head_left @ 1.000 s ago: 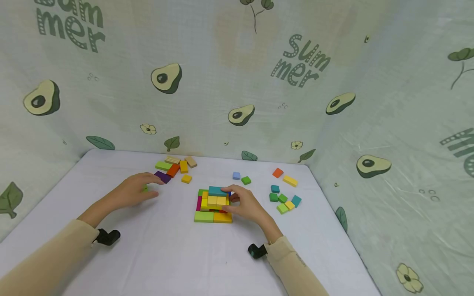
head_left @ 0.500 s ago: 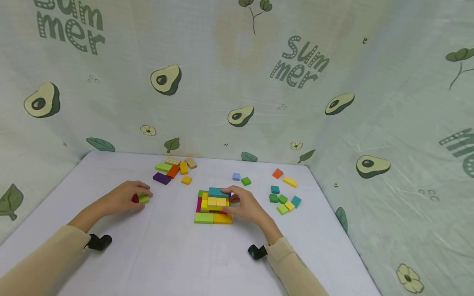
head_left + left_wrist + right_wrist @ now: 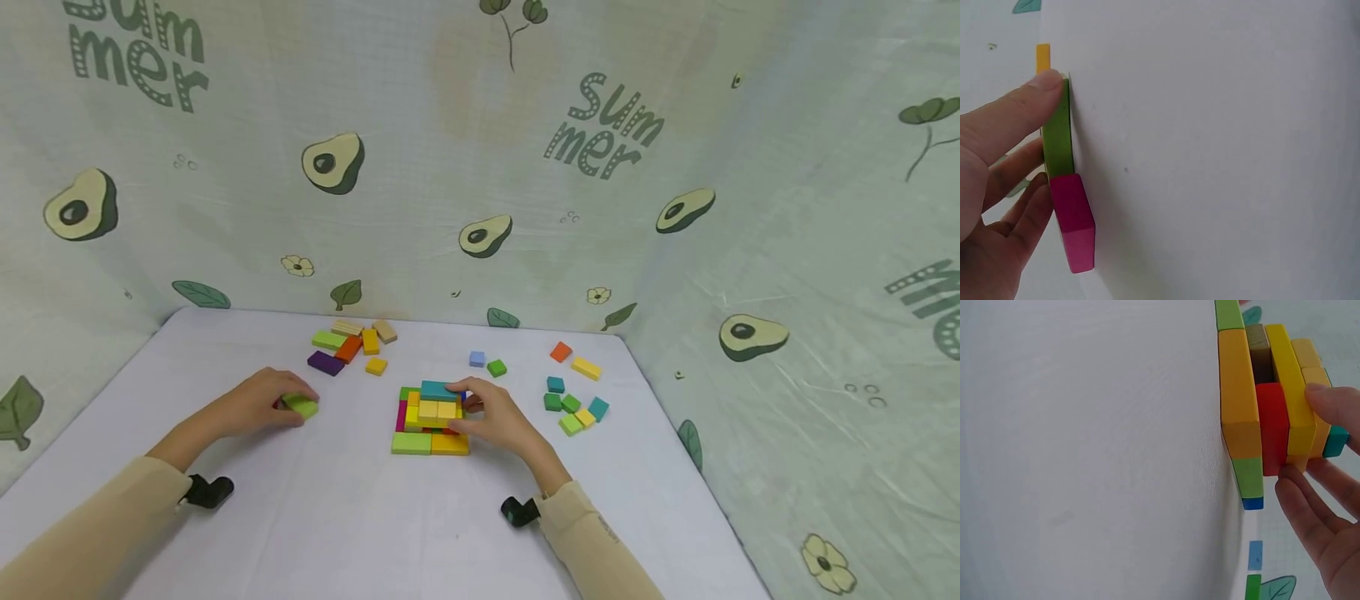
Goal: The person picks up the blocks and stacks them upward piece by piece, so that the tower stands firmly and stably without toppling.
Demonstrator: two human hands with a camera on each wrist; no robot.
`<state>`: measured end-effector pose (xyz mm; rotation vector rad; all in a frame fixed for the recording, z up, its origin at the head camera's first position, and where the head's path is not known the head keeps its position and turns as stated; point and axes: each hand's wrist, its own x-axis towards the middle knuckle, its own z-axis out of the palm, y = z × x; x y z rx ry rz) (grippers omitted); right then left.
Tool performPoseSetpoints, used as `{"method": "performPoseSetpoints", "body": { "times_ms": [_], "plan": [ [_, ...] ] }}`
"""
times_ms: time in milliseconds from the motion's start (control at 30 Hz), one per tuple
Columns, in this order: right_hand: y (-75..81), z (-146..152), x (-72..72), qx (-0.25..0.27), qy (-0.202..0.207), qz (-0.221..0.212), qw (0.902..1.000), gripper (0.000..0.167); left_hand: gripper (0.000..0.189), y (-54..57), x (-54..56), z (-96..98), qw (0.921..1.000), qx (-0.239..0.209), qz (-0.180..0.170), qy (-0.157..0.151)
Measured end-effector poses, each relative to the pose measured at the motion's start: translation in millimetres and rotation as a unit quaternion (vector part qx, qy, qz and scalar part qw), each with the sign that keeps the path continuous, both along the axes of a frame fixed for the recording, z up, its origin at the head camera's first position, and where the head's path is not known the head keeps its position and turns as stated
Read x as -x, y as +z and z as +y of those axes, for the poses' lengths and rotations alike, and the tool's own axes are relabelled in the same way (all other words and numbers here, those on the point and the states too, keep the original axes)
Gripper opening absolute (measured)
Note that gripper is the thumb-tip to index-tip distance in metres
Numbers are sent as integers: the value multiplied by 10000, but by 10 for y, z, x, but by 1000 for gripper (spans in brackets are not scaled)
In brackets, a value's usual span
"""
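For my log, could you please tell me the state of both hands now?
Left hand: closed, holding a light green rectangular block, a magenta block beside it.
Right hand: closed on a tiered multicoloured block stack.

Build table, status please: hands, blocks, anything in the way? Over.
Left hand pinches green block, magenta block beside it. Right hand holds block stack. Nothing visibly in the way between the two.

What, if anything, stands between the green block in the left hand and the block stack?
Nothing visible does: in the head view, only white cloth shows between the green block in the left hand and the block stack.
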<state>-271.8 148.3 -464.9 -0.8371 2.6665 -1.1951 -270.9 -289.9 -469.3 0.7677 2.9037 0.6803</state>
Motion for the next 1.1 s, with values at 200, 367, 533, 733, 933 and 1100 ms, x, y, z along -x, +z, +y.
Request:
{"method": "performPoseSetpoints", "body": {
  "times_ms": [200, 367, 533, 733, 933, 1100],
  "plan": [
    [8, 7, -3, -11, -24, 24, 10000, 53, 32, 7, 22, 41, 9998, -114, 56, -130],
    [4, 4, 0, -36, -39, -3, 10000, 53, 35, -1, 20, 40, 9998, -92, 30, -175],
    [2, 5, -8, -52, -46, -57, 10000, 53, 37, -15, 11, 45, 9997, -33, 85, -213],
    [9, 0, -11, -5, -5, 0, 10000, 52, 32, -32, 26, 77, 9998, -44, 139, -125],
    [14, 6, -15, -5, -14, -29, 10000, 52, 32, -3, 40, 230, 9997, -66, 204, -109],
    [17, 8, -14, -34, -16, -37, 10000, 52, 37, 115, 15, 438, 9989, -135, 426, -127]
  ]
}}
